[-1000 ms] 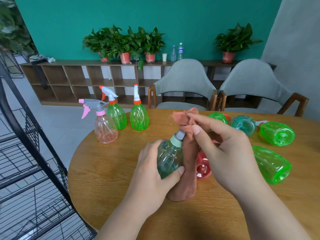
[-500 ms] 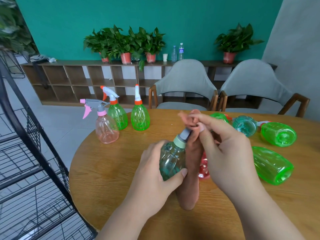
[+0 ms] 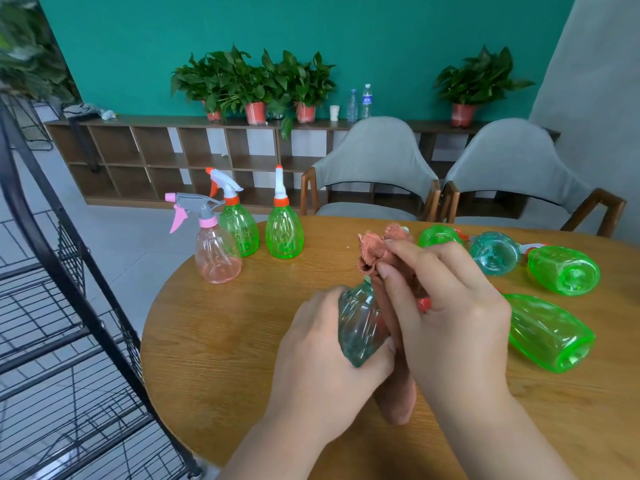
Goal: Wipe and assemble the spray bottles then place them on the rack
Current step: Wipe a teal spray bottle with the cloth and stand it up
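The neck and top of the teal bottle (image 3: pixel 360 327) are hidden under a salmon cloth (image 3: pixel 372 252), so what sits on the neck cannot be told. The right hand (image 3: pixel 450 317) has its fingers curled and pinches the cloth bunched over that top. The cloth's tail hangs below this hand onto the table (image 3: pixel 214 341). The left hand (image 3: pixel 322 358) grips the bottle's body, thumb across the front, and holds it tilted.

A small red piece (image 3: pixel 423 303) peeks out behind the right hand, too covered to identify. Beyond its fingers a hidden green bottle (image 3: pixel 438 235) shows only in part.

Right of the right hand, 3 more bottles lie on their sides: a near green bottle (image 3: pixel 550 334), a far green bottle (image 3: pixel 564 270) and a lying teal bottle (image 3: pixel 495 252).

Beyond the left hand, 3 sprayer-topped bottles stand upright: a pink bottle (image 3: pixel 216 252), a left green bottle (image 3: pixel 239 230) and a right green bottle (image 3: pixel 284 233) with a thin tube inside.

Far left of the left hand, the black wire rack (image 3: pixel 69 306) is cut off by the frame.
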